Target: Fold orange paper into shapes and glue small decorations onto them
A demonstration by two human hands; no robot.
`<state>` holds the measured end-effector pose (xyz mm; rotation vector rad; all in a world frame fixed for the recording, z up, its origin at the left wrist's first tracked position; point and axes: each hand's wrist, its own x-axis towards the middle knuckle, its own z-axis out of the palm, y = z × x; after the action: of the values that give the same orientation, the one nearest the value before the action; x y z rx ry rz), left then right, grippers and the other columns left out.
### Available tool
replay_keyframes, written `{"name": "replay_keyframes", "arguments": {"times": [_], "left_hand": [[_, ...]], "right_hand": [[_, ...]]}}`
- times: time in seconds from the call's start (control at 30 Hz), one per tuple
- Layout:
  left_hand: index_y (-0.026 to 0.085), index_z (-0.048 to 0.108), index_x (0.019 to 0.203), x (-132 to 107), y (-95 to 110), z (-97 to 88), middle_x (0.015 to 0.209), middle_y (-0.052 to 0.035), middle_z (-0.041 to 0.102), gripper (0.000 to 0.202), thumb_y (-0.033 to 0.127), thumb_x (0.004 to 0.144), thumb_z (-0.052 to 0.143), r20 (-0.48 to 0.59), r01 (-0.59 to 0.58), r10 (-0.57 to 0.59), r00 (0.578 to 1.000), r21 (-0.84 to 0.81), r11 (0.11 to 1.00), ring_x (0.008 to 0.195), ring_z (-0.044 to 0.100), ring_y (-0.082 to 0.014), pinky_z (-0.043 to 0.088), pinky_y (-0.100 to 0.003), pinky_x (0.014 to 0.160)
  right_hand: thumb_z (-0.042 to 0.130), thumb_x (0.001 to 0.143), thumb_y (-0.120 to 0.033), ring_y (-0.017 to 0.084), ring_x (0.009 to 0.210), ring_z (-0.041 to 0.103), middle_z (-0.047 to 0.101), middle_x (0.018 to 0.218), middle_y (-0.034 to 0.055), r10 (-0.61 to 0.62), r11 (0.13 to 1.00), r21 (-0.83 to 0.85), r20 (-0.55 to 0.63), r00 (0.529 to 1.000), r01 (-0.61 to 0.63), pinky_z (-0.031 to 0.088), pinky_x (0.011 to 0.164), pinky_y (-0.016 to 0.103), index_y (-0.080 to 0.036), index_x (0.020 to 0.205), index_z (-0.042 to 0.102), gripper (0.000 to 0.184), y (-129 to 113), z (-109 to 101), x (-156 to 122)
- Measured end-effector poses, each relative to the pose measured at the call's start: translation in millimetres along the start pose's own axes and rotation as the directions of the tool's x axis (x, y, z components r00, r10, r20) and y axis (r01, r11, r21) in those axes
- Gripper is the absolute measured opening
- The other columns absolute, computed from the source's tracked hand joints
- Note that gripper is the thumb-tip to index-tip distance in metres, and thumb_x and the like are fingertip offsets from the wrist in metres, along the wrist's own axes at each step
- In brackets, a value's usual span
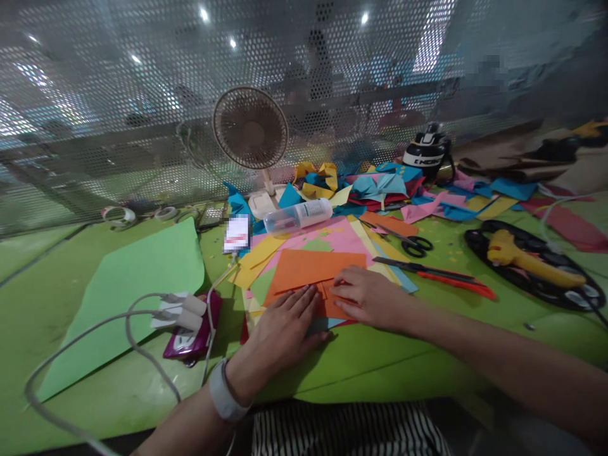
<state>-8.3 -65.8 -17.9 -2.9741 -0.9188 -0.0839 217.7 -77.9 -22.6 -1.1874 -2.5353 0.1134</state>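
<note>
An orange paper sheet (311, 267) lies on a pile of coloured sheets at the middle of the green table (361, 361). My left hand (285, 323) lies flat on its near left part, fingers stretched out. My right hand (365, 294) presses on the near right part of the orange sheet, its fingers bent down onto a fold. Neither hand lifts anything.
A light green sheet (137, 278) and white charger plugs (183, 310) with cables lie at the left. A small fan (250, 130) and a plastic bottle (297, 216) stand behind the pile. Scissors (411, 242), a red cutter (446, 277) and a yellow glue gun (532, 263) on a black tray lie at the right.
</note>
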Motion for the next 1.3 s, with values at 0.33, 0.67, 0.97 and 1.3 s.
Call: {"name": "replay_keyframes", "arguments": {"times": [0.33,0.67,0.97,1.3], "left_hand": [[0.010,0.047,0.131,-1,0,0.5,0.138,-0.0170,0.047,0.064,0.058,0.090,0.038,-0.010,0.001,-0.001,1.000,0.014,1.000,0.125,0.047,-0.0301,0.040,-0.045,0.100],[0.008,0.052,0.127,0,2,2.5,0.137,-0.0180,0.049,0.073,0.066,0.086,0.037,-0.021,0.011,-0.011,1.000,0.023,1.000,0.124,0.047,-0.0305,0.039,-0.043,0.101],[0.012,0.054,0.123,-1,4,0.7,0.136,-0.0177,0.050,0.071,0.068,0.083,0.038,-0.011,0.024,-0.024,1.000,-0.017,1.000,0.125,0.046,-0.0311,0.039,-0.044,0.102],[0.010,0.052,0.125,0,5,0.1,0.134,-0.0190,0.050,0.075,0.070,0.083,0.037,-0.014,0.031,-0.031,0.999,-0.016,0.999,0.124,0.047,-0.0318,0.039,-0.043,0.101]], "right_hand": [[0.052,0.089,-0.024,0.022,0.095,0.054,0.061,0.097,0.0097,-0.001,1.000,-0.006,-0.003,1.000,0.001,0.046,0.082,0.036,-0.017,0.097,0.066,0.018,-1,0,0],[0.052,0.088,-0.022,0.022,0.089,0.053,0.061,0.094,0.0100,-0.011,0.993,-0.116,0.019,1.000,0.014,0.044,0.078,0.036,-0.015,0.098,0.066,0.019,-6,0,1],[0.042,0.093,-0.042,0.026,0.095,0.050,0.060,0.104,0.0134,-0.073,0.974,-0.221,-0.091,0.993,0.051,0.040,0.082,0.041,-0.013,0.104,0.064,0.038,-26,1,-4],[0.043,0.093,-0.040,0.024,0.087,0.049,0.060,0.095,0.0110,-0.005,0.969,-0.244,-0.133,0.991,-0.028,0.037,0.077,0.038,-0.015,0.104,0.065,0.035,-26,1,-2]]}}
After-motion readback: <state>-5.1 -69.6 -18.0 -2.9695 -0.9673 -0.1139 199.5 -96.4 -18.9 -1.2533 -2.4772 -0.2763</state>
